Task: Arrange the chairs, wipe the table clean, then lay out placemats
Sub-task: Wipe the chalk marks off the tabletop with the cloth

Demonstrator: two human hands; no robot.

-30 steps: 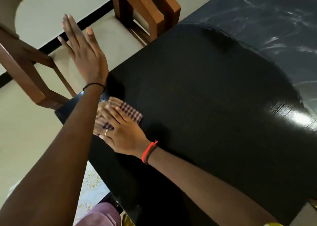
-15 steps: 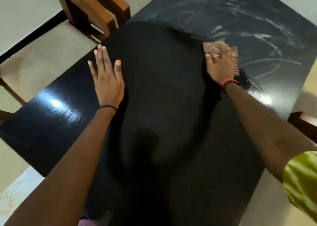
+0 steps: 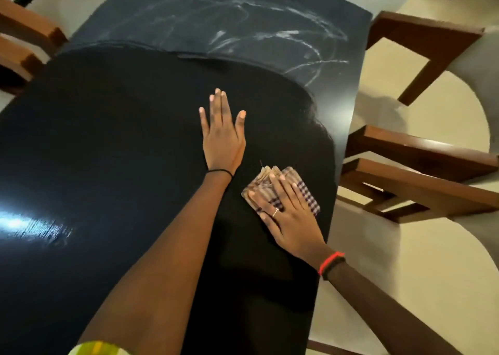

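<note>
Head view: right hand [image 3: 290, 219] presses the cloth [image 3: 308, 195] flat-fingered, left hand [image 3: 224, 138] spread on the table [image 3: 108, 144]; overlapping strokes should reach far streaks [image 3: 283, 34].

No words, labels, brand marks, numbers or signs can be read. The pale streaks on the far part of the glossy black tabletop [image 3: 243, 25] are smears and form no letters. The folded checked cloth [image 3: 307, 192] shows only its woven pattern.
</note>
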